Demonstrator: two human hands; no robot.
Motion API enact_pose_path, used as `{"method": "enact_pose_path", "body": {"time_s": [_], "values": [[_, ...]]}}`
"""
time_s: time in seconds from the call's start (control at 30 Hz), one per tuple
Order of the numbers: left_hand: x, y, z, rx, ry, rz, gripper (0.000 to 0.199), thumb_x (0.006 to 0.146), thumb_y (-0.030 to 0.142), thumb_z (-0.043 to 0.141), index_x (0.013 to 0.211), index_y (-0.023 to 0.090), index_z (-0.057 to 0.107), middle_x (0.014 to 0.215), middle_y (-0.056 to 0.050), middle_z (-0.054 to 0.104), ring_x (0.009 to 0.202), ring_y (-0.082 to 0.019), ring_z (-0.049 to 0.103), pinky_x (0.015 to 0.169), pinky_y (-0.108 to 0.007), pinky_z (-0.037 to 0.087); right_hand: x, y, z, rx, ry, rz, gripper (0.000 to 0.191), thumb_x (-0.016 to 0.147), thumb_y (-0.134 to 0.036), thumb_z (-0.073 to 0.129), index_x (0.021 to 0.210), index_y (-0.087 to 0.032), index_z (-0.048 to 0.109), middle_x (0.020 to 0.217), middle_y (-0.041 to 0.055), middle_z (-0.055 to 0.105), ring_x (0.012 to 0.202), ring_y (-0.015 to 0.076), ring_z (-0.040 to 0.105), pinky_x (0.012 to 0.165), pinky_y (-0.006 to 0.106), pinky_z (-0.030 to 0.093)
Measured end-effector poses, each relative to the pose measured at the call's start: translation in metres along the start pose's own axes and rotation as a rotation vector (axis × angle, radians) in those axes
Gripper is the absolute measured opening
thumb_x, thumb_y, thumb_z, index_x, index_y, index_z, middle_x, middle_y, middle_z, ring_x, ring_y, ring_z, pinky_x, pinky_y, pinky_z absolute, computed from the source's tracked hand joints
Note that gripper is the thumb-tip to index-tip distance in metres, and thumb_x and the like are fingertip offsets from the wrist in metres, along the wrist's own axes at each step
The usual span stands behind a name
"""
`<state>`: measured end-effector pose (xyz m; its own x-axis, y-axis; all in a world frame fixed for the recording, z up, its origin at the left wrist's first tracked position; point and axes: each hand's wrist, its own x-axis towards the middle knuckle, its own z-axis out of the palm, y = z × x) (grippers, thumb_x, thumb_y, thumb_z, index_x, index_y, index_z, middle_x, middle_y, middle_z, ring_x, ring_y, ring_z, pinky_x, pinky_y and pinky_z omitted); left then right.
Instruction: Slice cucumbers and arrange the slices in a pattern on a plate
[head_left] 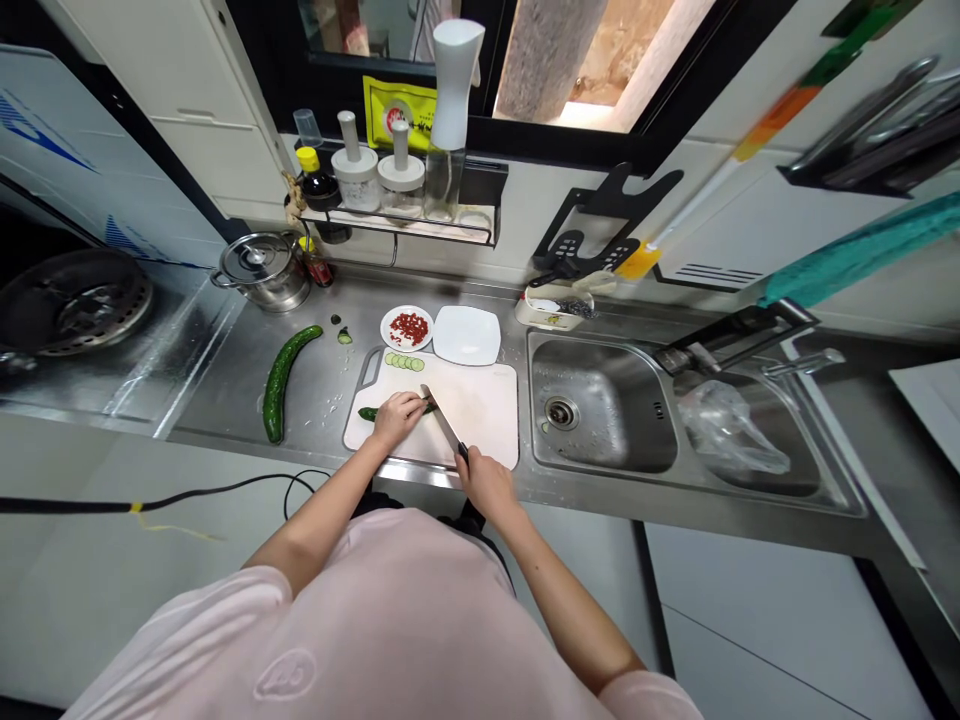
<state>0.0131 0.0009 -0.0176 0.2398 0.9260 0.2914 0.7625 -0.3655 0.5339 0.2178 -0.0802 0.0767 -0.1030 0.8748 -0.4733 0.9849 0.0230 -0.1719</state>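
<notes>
On a white cutting board (487, 400) lies a dark green cucumber piece (367, 413). My left hand (400, 415) is closed over it, fingers bent near its right end. A knife (444, 420) is gripped by its black handle in my right hand (486, 482), its blade slanting up and left to the cucumber's end beside my left fingertips. Several pale green slices (403, 361) lie in an overlapping row at the board's top left. Behind the board are a round plate (386, 326) of chopped red pieces and a bare white square plate (466, 336).
A whole cucumber (279, 385) and small green scraps (344, 336) lie left of the board. A steel pot (264, 270) stands behind them. To the right is a double sink (600, 400) with a plastic bag (727, 425). A seasoning shelf (405, 225) hangs on the wall.
</notes>
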Motion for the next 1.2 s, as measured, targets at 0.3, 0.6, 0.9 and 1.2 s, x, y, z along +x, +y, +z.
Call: {"method": "enact_pose_path", "body": {"time_s": [0.3,0.6,0.9,1.2], "values": [[-0.001,-0.001,0.001,0.000,-0.009,-0.002,0.023,0.090,0.032,0.047,0.095,0.025,0.069,0.094,-0.004,0.065,0.090,-0.016,0.056,0.081,-0.030,0.045,0.014,-0.010,0.006,-0.012,0.032,-0.002,0.035,0.096,-0.041,0.029,0.102,-0.016,0.053,0.088,0.0112,0.068,0.083,0.0219,0.065,0.070,0.029,0.040],[0.000,-0.002,0.001,0.005,0.003,0.019,0.022,0.090,0.031,0.048,0.095,0.025,0.069,0.095,-0.004,0.065,0.089,-0.015,0.056,0.081,-0.029,0.045,0.011,-0.010,0.007,-0.002,0.023,0.005,0.036,0.096,-0.042,0.028,0.103,-0.017,0.052,0.089,0.0107,0.068,0.085,0.0219,0.065,0.071,0.029,0.040],[-0.001,-0.004,0.004,0.008,0.028,0.031,0.022,0.090,0.032,0.049,0.093,0.024,0.069,0.094,-0.003,0.065,0.087,-0.015,0.056,0.079,-0.029,0.045,0.005,-0.003,0.009,0.002,-0.006,-0.005,0.038,0.096,-0.043,0.027,0.106,-0.016,0.052,0.090,0.0116,0.067,0.088,0.0221,0.065,0.074,0.029,0.040],[-0.001,-0.005,0.004,0.009,0.020,0.038,0.022,0.089,0.031,0.049,0.096,0.024,0.069,0.094,-0.004,0.065,0.089,-0.015,0.057,0.081,-0.030,0.045,0.023,-0.014,0.011,-0.005,0.037,-0.020,0.036,0.096,-0.042,0.028,0.104,-0.016,0.053,0.089,0.0117,0.068,0.085,0.0229,0.065,0.072,0.030,0.041]]}}
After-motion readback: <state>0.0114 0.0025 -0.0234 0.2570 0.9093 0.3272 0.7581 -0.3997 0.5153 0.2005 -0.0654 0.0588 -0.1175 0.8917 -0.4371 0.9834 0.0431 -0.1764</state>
